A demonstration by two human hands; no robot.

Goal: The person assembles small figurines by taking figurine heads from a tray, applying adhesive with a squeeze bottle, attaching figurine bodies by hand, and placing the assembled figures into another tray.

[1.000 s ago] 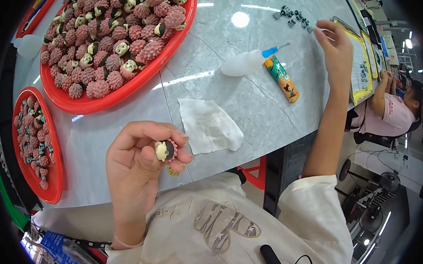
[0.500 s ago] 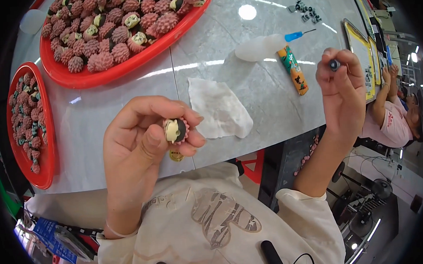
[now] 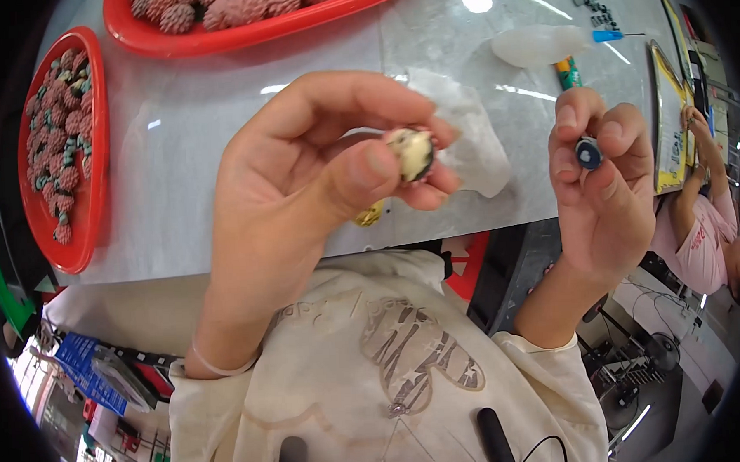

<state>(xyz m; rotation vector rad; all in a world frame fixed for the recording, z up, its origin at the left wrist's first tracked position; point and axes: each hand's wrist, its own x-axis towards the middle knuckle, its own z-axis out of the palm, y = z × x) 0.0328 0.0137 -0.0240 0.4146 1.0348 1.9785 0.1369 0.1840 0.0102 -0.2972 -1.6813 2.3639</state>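
Observation:
My left hand (image 3: 289, 172) is closed round a small pink, cream and black figure (image 3: 414, 153), pinched between thumb and fingers. Its cream side faces up, slightly blurred. To the right, my right hand (image 3: 607, 204) pinches a small dark blue round piece (image 3: 589, 153) with a pale mark on its end. Both hands are raised over the near part of the table, apart from each other. Behind the left fingertips lies a crumpled white cloth (image 3: 478, 144), partly hidden. A gold round thing (image 3: 369, 214) shows just below the left hand.
Two red trays, a large one (image 3: 213, 46) and a smaller one (image 3: 103, 168), hold many pink knobbly figures. Beyond my right hand lie a white squeeze bottle (image 3: 539, 46) with a blue needle tip, an orange-green tube (image 3: 569, 74) and small dark pieces (image 3: 598, 10). A person in pink (image 3: 697, 250) is at right.
My left hand has come up and right, nearer my right hand, with the figure still in it. The dark piece's marked end now shows more. The view has shifted, cutting off more of the large tray.

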